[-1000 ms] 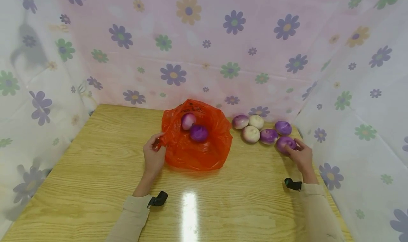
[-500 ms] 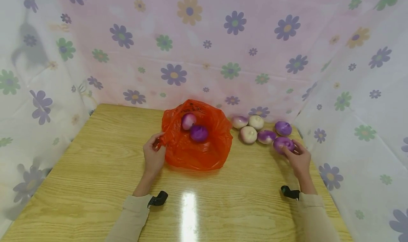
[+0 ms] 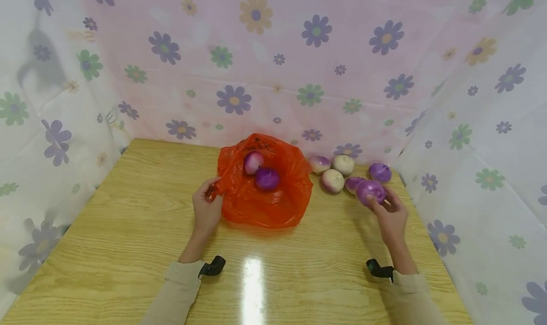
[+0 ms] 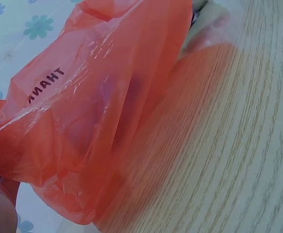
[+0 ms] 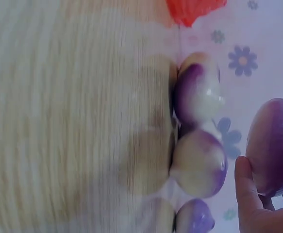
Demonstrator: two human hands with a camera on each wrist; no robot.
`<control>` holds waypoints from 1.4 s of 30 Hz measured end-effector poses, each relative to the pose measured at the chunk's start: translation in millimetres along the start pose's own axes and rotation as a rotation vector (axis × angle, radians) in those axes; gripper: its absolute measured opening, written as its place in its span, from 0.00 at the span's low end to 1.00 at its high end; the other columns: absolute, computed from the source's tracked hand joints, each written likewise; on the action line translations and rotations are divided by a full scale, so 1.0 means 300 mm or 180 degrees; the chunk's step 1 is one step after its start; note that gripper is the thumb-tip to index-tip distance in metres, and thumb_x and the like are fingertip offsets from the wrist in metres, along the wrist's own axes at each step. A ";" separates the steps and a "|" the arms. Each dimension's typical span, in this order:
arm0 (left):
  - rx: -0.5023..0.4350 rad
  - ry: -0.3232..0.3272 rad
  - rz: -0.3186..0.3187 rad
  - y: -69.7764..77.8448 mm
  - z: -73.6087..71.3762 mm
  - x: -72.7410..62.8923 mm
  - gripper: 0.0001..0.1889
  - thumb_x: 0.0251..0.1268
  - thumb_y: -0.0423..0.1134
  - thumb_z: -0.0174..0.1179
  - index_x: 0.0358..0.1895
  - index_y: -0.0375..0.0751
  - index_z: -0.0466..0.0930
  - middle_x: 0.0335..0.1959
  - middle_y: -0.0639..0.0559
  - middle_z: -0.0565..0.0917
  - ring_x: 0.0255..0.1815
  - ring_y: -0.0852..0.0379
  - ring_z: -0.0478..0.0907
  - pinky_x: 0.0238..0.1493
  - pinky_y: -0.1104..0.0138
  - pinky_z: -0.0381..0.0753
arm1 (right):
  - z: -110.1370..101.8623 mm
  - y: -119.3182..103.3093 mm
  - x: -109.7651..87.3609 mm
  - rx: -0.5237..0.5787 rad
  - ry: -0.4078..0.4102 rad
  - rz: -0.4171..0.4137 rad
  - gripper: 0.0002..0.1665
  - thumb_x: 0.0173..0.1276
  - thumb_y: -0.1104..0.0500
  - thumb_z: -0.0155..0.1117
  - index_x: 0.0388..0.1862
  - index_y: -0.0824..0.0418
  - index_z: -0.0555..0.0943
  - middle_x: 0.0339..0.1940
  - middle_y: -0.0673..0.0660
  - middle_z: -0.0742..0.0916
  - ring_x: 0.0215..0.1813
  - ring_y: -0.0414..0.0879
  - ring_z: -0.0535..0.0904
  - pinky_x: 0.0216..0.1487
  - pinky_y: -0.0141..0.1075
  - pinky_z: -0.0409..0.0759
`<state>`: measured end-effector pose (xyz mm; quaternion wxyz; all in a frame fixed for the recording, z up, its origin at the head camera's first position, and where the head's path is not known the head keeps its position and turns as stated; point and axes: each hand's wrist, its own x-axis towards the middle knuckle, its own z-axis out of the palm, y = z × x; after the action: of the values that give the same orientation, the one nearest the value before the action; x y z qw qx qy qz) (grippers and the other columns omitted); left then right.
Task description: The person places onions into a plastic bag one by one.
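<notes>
A red plastic bag (image 3: 273, 211) lies with its mouth spread on the table. Two purple turnips, one paler (image 3: 253, 162) and one darker (image 3: 267, 178), sit inside it. My left hand (image 3: 207, 208) pinches the bag's left rim; in the left wrist view the bag (image 4: 83, 121) hides its contents except for dark shapes. On the right, my right hand (image 3: 392, 220) holds a purple turnip (image 3: 368, 192) between thumb and fingers, raised off the table. The right wrist view shows this held turnip (image 5: 272, 145) apart from the ones on the table.
Right of the bag several turnips stand grouped at the table's back edge, among them a whitish turnip (image 3: 333, 181) and a purple turnip (image 3: 380, 172). A flowered cloth (image 3: 273, 78) encloses the wooden table (image 3: 141, 211) at the back and sides.
My right hand has lifted the purple turnip and moved it left, partly over its neighbour. The nearby turnips have shifted or rolled slightly left. My left hand stays on the bag.
</notes>
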<state>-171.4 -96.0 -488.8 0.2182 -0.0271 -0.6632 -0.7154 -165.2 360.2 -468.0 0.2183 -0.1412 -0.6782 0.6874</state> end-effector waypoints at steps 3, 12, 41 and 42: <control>-0.0013 0.0002 0.0001 0.003 0.001 0.000 0.16 0.69 0.20 0.55 0.57 0.29 0.81 0.55 0.35 0.82 0.47 0.58 0.79 0.51 0.77 0.82 | 0.030 -0.011 -0.039 0.0072 -0.0084 -0.0079 0.31 0.61 0.71 0.73 0.65 0.67 0.78 0.45 0.49 0.86 0.44 0.37 0.85 0.39 0.27 0.86; 0.0011 0.0059 0.0017 0.007 0.007 0.005 0.15 0.68 0.18 0.54 0.56 0.23 0.79 0.53 0.28 0.81 0.43 0.63 0.77 0.47 0.80 0.81 | 0.109 -0.029 -0.134 0.0370 -0.0515 -0.0237 0.27 0.65 0.75 0.66 0.64 0.71 0.76 0.45 0.50 0.87 0.45 0.39 0.84 0.41 0.31 0.87; -0.0137 0.0213 0.0203 0.012 0.002 -0.001 0.15 0.67 0.16 0.52 0.54 0.23 0.80 0.52 0.31 0.82 0.46 0.62 0.81 0.50 0.76 0.83 | 0.383 -0.072 -0.366 0.0547 -0.2183 -0.0944 0.30 0.66 0.77 0.59 0.67 0.80 0.69 0.61 0.49 0.83 0.62 0.42 0.79 0.62 0.32 0.80; -0.0123 0.0220 0.0222 0.007 0.000 -0.001 0.15 0.67 0.17 0.53 0.54 0.24 0.80 0.52 0.31 0.82 0.46 0.62 0.81 0.50 0.76 0.83 | 0.394 -0.080 -0.365 0.0513 -0.2215 -0.0939 0.30 0.66 0.76 0.60 0.68 0.79 0.69 0.61 0.49 0.83 0.62 0.42 0.79 0.63 0.32 0.79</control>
<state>-170.3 -95.9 -486.9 0.2653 -0.0296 -0.6400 -0.7205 -126.0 203.0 -450.7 0.0821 0.2172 -0.6685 0.7065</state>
